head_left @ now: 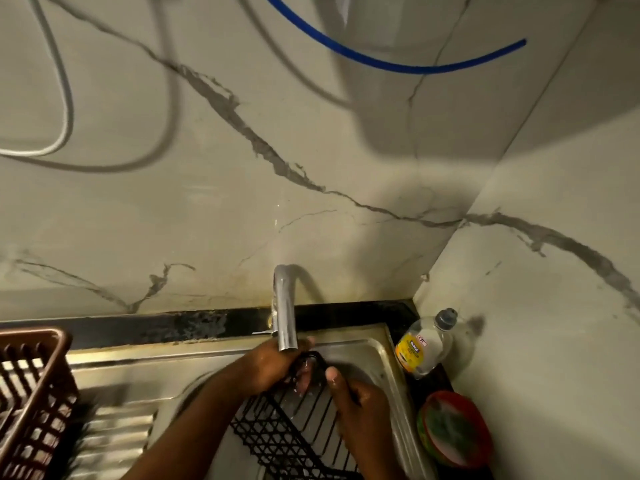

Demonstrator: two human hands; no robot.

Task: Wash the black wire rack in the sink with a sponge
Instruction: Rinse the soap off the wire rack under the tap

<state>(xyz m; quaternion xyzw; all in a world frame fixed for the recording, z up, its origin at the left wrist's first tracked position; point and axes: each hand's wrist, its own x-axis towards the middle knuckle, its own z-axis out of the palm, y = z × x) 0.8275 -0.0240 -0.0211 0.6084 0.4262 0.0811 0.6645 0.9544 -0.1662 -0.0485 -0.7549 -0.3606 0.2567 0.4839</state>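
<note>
You're rinsing the black wire rack point(287, 431), tilted in the sink point(381, 344) at 6 o'clock under the tap point(284, 317). Your left hand point(273, 367) and right hand point(360, 407) each grip its top rim. No sponge shows; judge the next move as fetching one.

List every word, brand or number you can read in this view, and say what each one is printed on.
None can be read. The clear plastic dish-soap bottle with a grey cap, standing right of the steel sink, has a yellow label with a small red-and-white mark above it; both are too blurred to make out. The black wire rack, chrome tap and brown plastic basket show no text.
</note>
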